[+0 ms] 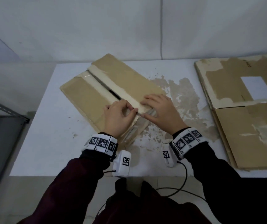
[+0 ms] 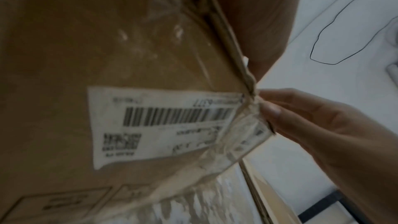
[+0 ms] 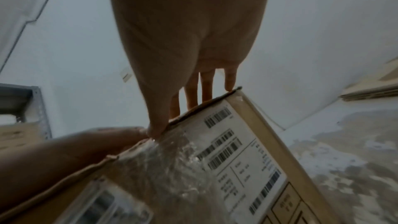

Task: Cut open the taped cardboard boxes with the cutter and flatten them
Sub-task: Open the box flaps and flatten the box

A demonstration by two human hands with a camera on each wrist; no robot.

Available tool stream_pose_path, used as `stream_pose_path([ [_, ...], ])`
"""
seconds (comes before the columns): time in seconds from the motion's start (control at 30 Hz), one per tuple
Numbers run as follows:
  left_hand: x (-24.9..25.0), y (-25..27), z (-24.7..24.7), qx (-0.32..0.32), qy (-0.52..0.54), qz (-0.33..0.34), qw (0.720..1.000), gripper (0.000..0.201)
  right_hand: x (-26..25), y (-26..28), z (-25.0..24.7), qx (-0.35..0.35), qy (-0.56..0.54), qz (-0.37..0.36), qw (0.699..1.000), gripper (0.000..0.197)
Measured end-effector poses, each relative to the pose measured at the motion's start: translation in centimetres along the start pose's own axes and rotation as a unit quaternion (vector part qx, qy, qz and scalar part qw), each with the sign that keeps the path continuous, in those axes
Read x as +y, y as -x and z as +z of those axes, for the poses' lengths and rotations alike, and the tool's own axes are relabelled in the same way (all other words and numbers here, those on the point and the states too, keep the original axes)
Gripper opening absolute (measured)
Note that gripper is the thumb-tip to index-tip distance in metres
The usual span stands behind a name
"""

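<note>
A brown cardboard box (image 1: 84,96) lies at an angle on the white table (image 1: 48,143). A pale tape strip (image 1: 113,88) runs along its top seam, which gapes as a dark slit in the middle. My left hand (image 1: 133,110) pinches the tape at the seam's near end. My right hand (image 1: 145,109) lies with straight fingers on the right flap, thumb at the near edge. The right wrist view shows the barcode label (image 3: 237,151) and wrinkled clear tape on the box's near side. No cutter is in any view.
A stack of flattened cardboard (image 1: 242,113) covers the table's right end. Brown worn patches (image 1: 182,97) mark the tabletop right of the box. A grey metal shelf frame (image 1: 3,109) stands to the left. The wall runs close behind the table.
</note>
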State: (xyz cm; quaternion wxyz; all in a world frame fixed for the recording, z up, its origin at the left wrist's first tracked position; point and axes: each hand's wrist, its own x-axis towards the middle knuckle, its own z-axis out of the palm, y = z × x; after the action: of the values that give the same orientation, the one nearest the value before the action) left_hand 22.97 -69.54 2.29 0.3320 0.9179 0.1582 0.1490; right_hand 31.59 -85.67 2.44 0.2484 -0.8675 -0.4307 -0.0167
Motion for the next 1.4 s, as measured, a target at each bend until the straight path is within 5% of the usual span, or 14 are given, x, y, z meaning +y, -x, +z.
stream_pose_path([
  [0.27, -0.7, -0.7, -2.1, 0.019, 0.014, 0.123, 0.992, 0.03, -3.4, -0.3, 0.2, 0.178, 0.084, -0.036, 0.98, 0.024],
  [0.53, 1.6, 1.3, -8.5, 0.154, -0.227, 0.18, 0.945, 0.034, -0.4, -2.2, -6.6, 0.299, -0.085, 0.173, 0.935, 0.024],
  [0.63, 2.6, 3.5, -11.4, 0.174, -0.315, 0.119, 0.925, 0.019, 1.9, -1.7, -5.6, 0.223, 0.045, 0.22, 0.949, 0.039],
  [0.73, 2.5, 5.2, -12.7, 0.181, -0.41, 0.026, 0.893, 0.015, 3.0, -1.1, -2.8, 0.125, 0.157, 0.249, 0.948, 0.025],
  [0.9, 0.4, 6.7, -13.3, 0.094, -0.469, -0.116, 0.87, 0.017, 2.3, -0.9, -0.1, -0.081, 0.025, 0.258, 0.962, 0.025],
  [1.0, -1.4, 7.0, -12.5, 0.059, -0.445, -0.164, 0.878, 0.012, 1.8, -0.9, -0.6, -0.109, -0.027, 0.253, 0.961, 0.019],
  [1.1, -2.8, 6.9, -10.5, 0.022, -0.373, -0.207, 0.904, 0.039, 2.3, -0.9, -1.9, -0.116, -0.128, 0.279, 0.945, 0.041],
  [1.2, -4.0, 6.5, -7.8, 0.013, -0.232, -0.231, 0.945, 0.055, 2.0, -1.3, -3.1, -0.085, -0.125, 0.283, 0.947, 0.037],
  [1.3, -4.6, 6.6, -6.0, 0.05, -0.091, -0.237, 0.966, 0.057, 0.5, -2.8, -3.6, 0.052, -0.066, 0.203, 0.976, 0.029],
  [1.4, -4.9, 7.0, -5.2, 0.091, -0.005, -0.232, 0.968, 0.055, -1.6, -6.2, -2.8, 0.015, -0.06, 0.097, 0.993, 0.027],
])
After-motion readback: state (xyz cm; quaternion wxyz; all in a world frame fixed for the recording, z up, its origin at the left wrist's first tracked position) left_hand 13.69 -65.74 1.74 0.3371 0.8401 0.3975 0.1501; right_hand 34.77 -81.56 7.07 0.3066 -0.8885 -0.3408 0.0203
